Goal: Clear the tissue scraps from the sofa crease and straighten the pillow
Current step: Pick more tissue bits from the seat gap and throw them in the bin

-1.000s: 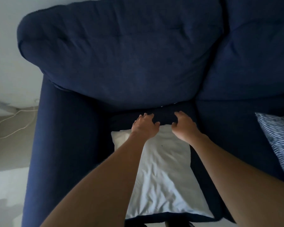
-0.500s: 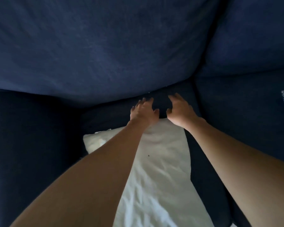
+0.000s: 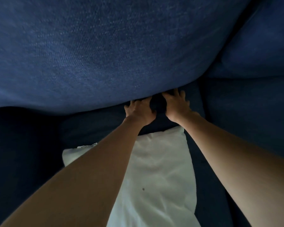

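My left hand (image 3: 140, 111) and my right hand (image 3: 176, 104) reach side by side into the dark crease where the navy back cushion (image 3: 97, 54) meets the seat cushion (image 3: 95, 126). Fingers of both hands are spread, and their tips disappear under the cushion's lower edge. No tissue scraps show; the crease between the hands is in deep shadow. A white pillow (image 3: 157, 171) lies flat on the seat below my forearms, its near-left part hidden by my left arm.
A second navy back cushion (image 3: 259, 46) fills the upper right, with a seam between the two cushions. The sofa's left arm (image 3: 20, 153) is a dark mass at the left. Dark seat fabric runs to the right of the pillow.
My head has leaned in closer, so the sofa back fills the view. Both hands have moved forward off the pillow's far edge and into the crease under the back cushion.
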Demonstrator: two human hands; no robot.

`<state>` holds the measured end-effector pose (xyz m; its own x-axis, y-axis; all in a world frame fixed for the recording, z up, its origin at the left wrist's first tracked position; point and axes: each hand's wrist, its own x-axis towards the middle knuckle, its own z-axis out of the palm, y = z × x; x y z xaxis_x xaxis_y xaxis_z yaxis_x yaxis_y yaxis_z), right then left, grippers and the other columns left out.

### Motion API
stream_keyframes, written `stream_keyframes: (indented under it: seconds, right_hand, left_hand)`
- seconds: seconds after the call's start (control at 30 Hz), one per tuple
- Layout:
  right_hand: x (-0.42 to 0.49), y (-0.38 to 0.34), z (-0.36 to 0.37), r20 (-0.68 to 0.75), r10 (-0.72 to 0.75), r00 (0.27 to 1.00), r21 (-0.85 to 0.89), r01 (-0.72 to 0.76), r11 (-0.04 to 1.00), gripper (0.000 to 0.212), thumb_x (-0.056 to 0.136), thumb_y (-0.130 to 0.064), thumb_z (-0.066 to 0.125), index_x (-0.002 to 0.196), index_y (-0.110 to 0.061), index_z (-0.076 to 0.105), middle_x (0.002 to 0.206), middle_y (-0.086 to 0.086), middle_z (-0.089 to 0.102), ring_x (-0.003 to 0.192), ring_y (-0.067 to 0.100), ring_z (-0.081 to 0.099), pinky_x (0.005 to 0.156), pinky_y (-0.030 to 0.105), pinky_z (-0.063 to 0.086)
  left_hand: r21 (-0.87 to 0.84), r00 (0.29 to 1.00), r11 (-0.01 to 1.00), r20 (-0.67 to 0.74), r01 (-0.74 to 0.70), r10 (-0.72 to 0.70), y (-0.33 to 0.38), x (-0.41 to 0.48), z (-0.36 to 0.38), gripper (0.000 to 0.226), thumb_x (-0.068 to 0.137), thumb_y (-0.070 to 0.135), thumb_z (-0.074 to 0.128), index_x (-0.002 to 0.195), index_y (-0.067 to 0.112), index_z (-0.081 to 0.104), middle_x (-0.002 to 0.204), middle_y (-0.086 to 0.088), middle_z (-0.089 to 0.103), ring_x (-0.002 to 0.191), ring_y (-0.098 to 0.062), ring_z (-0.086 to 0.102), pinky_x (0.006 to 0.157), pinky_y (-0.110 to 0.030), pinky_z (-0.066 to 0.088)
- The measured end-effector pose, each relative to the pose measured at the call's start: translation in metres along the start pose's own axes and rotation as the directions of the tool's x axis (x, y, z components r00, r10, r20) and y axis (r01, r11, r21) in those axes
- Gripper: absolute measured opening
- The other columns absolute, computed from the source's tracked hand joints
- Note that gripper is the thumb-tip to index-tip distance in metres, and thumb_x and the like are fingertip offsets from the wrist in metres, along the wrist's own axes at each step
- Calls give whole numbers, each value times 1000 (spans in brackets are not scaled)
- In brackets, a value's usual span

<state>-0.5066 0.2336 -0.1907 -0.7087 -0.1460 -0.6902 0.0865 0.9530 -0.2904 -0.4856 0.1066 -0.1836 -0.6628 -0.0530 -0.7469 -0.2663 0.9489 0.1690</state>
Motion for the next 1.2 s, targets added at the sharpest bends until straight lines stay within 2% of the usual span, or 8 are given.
stream_keyframes:
  seconds: [0.23,0.37,0.47,0.6,0.7,0.87,1.03,1.2]
  right_hand:
    - [7,-3,-3,-21,7,1000,-127,-10,992,66,88,-7,59,144,-27,30,151,6,29,137,36,20,100,54,35]
    - [4,-6,-5,-57,11,998,-83,-16,996,56,90,-10,59,140,-21,38,149,6,34,139,33,22,101,54,36]
    - [-3,-6,-10,-120,-21,993,-57,15,998,44,88,-6,59,131,-15,49,139,10,47,134,30,35,98,49,44]
    - [-34,-11,-15,-198,-59,978,-33,53,998,33,90,-9,56,122,-15,60,123,13,61,118,31,53,90,39,47]
    - [-66,-21,-19,-310,-31,950,40,46,998,16,92,-19,59,106,-12,62,107,11,70,102,31,63,80,34,46]
    - [-114,-61,-49,-427,-78,901,120,142,983,20,94,-23,58,108,-8,57,103,10,70,97,33,65,71,34,41]
    - [-157,-116,-82,-464,-193,864,113,274,955,16,96,-20,54,100,-9,64,94,10,71,86,31,65,65,33,44]
    - [-200,-173,-83,-520,-282,806,126,399,908,14,94,-18,59,101,-8,66,108,7,58,91,22,59,66,33,42]
  left_hand:
    - [29,999,1000,-53,-10,12,-3,5,6,72,88,50,55,150,33,23,154,0,32,144,-27,25,111,-53,27]
    - [35,996,999,-81,-22,24,-5,3,6,69,88,49,56,149,28,30,150,-2,39,141,-27,32,111,-50,31]
    - [32,994,999,-104,-36,39,-4,-7,1,63,90,44,55,146,23,36,146,-5,45,136,-27,39,108,-47,37]
    - [-45,975,996,-212,-79,68,-2,-39,-9,38,92,33,55,126,16,57,124,-9,63,116,-29,58,94,-39,48]
    - [-87,950,989,-301,-119,88,-5,-73,-22,24,93,29,55,109,11,59,109,-9,67,100,-31,64,79,-37,50]
    - [-159,908,982,-418,-97,22,-19,-125,-62,19,97,21,50,108,5,50,97,-15,68,85,-37,67,62,-36,47]
    - [-308,870,943,-491,-125,-45,-42,-185,-100,20,96,18,53,109,4,57,100,-14,69,90,-35,66,75,-40,54]
    - [-467,826,874,-539,-133,-162,-90,-242,-120,20,93,16,56,91,1,69,94,-12,69,86,-30,65,74,-37,53]
